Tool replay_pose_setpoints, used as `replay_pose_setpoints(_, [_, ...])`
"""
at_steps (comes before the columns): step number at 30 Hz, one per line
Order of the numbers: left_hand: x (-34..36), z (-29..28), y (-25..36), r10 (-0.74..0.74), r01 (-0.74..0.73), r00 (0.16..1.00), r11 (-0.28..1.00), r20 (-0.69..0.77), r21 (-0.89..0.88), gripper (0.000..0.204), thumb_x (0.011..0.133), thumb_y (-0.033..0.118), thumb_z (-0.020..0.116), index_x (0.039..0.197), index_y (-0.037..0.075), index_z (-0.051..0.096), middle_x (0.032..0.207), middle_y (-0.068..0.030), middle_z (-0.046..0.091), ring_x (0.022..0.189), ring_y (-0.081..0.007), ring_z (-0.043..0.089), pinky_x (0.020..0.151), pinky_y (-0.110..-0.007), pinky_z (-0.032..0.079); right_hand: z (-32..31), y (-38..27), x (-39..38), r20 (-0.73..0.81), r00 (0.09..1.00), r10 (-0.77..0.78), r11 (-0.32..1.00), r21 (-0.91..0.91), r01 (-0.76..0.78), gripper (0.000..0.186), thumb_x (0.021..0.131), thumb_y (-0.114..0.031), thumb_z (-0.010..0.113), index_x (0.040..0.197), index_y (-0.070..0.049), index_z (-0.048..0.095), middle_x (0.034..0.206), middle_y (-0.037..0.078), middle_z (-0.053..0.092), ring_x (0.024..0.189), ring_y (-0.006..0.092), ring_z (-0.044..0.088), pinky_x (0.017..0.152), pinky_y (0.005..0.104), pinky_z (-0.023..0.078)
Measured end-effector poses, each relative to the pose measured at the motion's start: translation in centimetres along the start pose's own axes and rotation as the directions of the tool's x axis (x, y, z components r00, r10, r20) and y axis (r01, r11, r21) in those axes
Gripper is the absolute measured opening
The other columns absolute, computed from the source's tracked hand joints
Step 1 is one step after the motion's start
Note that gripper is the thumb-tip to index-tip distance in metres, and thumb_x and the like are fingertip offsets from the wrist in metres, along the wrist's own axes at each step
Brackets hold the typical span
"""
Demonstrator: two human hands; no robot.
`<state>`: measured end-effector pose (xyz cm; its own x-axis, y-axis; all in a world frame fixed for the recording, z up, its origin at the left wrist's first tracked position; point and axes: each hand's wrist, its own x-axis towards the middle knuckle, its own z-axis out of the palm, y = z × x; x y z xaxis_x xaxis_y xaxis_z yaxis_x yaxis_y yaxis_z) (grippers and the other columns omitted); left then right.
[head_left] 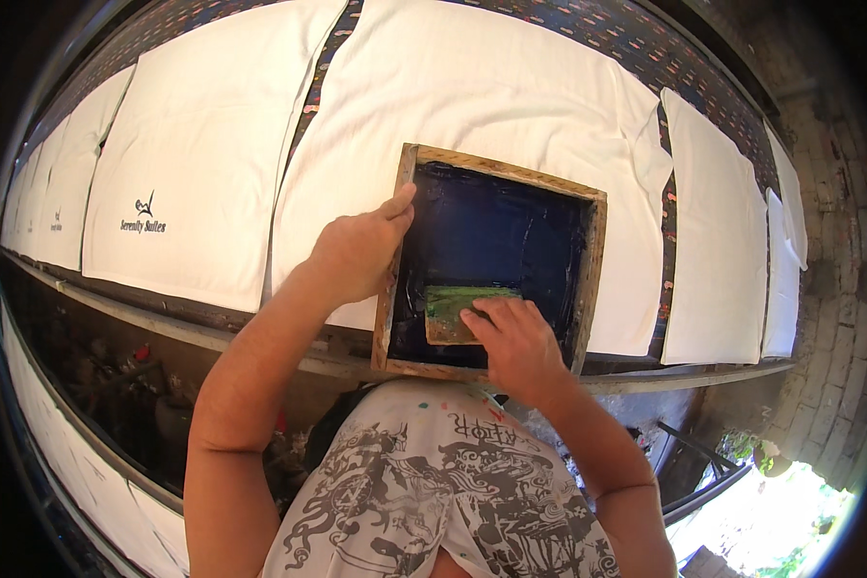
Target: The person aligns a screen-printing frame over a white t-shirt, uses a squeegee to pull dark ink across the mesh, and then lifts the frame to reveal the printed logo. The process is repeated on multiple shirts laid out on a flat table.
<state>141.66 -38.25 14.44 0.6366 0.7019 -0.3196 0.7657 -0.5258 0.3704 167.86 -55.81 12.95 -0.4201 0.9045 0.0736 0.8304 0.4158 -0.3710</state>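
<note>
A wooden screen-printing frame (506, 165) lies on a white cloth (472, 82) in front of me, its inside coated with dark blue ink (491, 226). My left hand (356, 252) is closed on the frame's left side, with fingers along the wooden edge. Inside the frame, close to its near side, sits a flat squeegee (445, 316) with a greenish upper edge and a worn brownish body. My right hand (524, 349) grips the squeegee's right part, fingers over the top. The cloth under the frame is hidden there.
To the left lies a white cloth (197, 125) with a small dark printed mark; more cloths continue beyond it. Further white cloths (718, 231) lie to the right. They rest on a long table with a dark patterned cover (597, 34). A brick surface (824, 366) shows at far right.
</note>
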Motion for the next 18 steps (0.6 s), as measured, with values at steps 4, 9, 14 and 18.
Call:
replay_pose_setpoints(4, [0.3, -0.4, 0.1, -0.018, 0.018, 1.0, 1.0, 0.007, 0.015, 0.089, 0.076, 0.002, 0.093, 0.16, -0.001, 0.063, 0.187, -0.0038, 0.04, 0.121, -0.0358, 0.08, 0.101, -0.049, 0.067, -3.6, 3.8, 4.1, 0.025, 0.999, -0.033, 0.991, 0.134, 0.029, 0.042, 0.088, 0.007, 0.07, 0.127, -0.001, 0.08, 0.112, 0.018, 0.08, 0.11, 0.0395, 0.076, 0.103, 0.0523, 0.059])
replay_pose_setpoints(9, [0.3, 0.1, 0.2, -0.026, 0.027, 0.999, 1.0, -0.027, 0.012, 0.089, 0.076, 0.0, 0.089, 0.161, -0.001, 0.063, 0.187, -0.0025, 0.041, 0.119, -0.0359, 0.08, 0.1, -0.049, 0.067, -4.7, 9.7, 10.3, 0.022, 1.0, 0.019, 0.991, 0.132, -0.022, 0.043, 0.09, 0.008, 0.068, 0.129, -0.004, 0.08, 0.114, 0.02, 0.079, 0.111, 0.0432, 0.075, 0.101, 0.0517, 0.06])
replay_pose_setpoints(14, [0.4, 0.1, 0.6, -0.062, 0.063, 0.998, 0.998, -0.01, 0.03, 0.089, 0.075, -0.002, 0.088, 0.161, 0.001, 0.063, 0.187, -0.0018, 0.042, 0.116, -0.0364, 0.081, 0.099, -0.049, 0.067, -3.4, 10.7, 12.6, -0.034, 0.998, -0.058, 0.994, 0.087, 0.061, 0.038, 0.086, 0.006, 0.068, 0.12, -0.005, 0.081, 0.109, 0.015, 0.078, 0.108, 0.0386, 0.075, 0.099, 0.0504, 0.061])
replay_pose_setpoints(18, [0.3, 0.6, 0.3, -0.073, 0.073, 0.997, 0.997, -0.022, -0.018, 0.09, 0.075, -0.003, 0.087, 0.161, 0.001, 0.063, 0.187, -0.0004, 0.041, 0.116, -0.0366, 0.081, 0.098, -0.05, 0.067, -2.6, 9.9, 12.5, 0.033, 0.957, -0.287, 0.953, 0.108, 0.282, 0.033, 0.082, 0.003, 0.076, 0.114, -0.006, 0.081, 0.113, 0.011, 0.079, 0.113, 0.0347, 0.075, 0.102, 0.0464, 0.06])
